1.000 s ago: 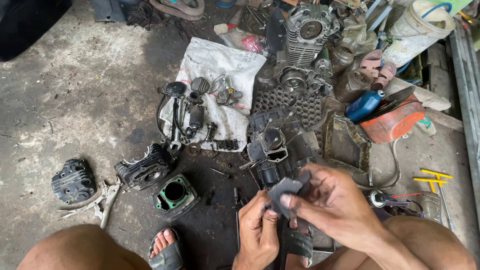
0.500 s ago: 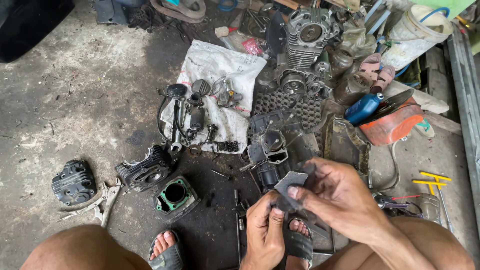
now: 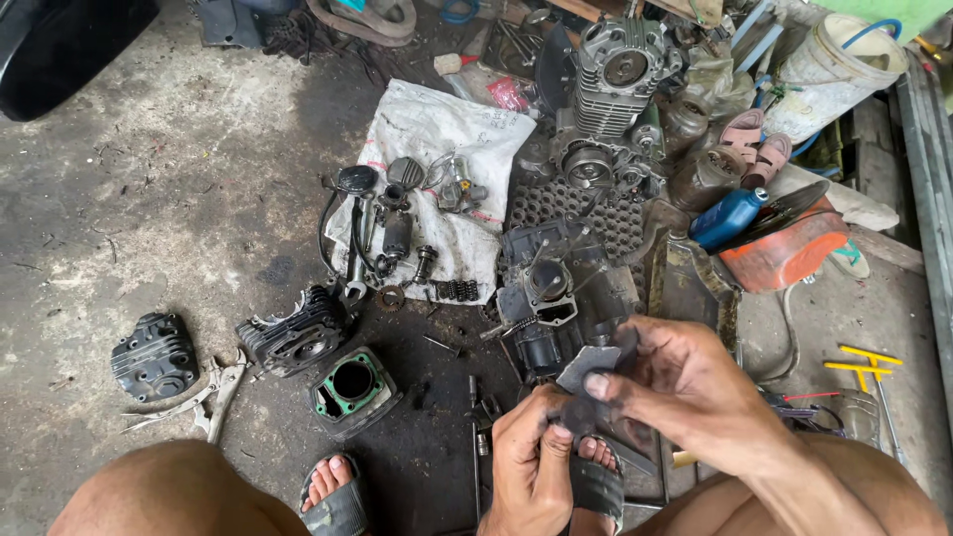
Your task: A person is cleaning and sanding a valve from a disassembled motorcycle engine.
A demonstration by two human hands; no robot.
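Two hands, left hand (image 3: 531, 462) and right hand (image 3: 685, 392), on grey gasket (image 3: 586, 367).

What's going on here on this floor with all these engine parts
A person squats on a grimy concrete floor, both hands on a small flat grey piece. The right hand pinches its top and the left hand grips below. Around them lie an engine block, a cylinder, pliers and a white sack with small parts.

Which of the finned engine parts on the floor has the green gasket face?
The cylinder block by the sandalled foot: green rim around its round bore. The finned cylinder beside it and the black cover further left show no green.
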